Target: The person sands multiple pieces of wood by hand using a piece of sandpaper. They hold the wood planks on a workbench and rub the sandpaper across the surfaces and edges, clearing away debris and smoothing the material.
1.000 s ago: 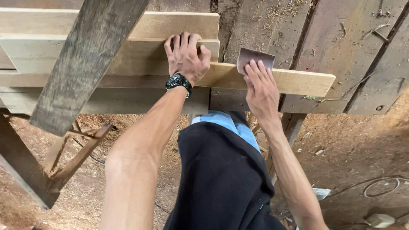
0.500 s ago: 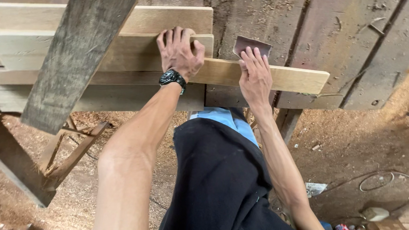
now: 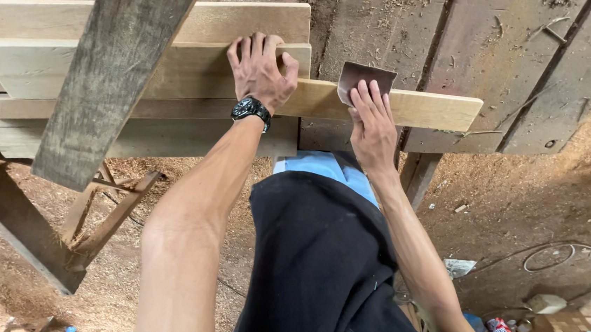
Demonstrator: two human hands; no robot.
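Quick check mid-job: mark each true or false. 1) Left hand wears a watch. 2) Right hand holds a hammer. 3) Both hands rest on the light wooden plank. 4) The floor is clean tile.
1) True: the left hand has a black wristwatch.
2) False: the right hand presses a sheet of sandpaper.
3) True: both lie on the light plank.
4) False: the floor is covered in sawdust.

Left hand (image 3: 261,72) flat on pale plank (image 3: 426,109); right hand (image 3: 372,126) presses sandpaper sheet (image 3: 364,76) onto it.
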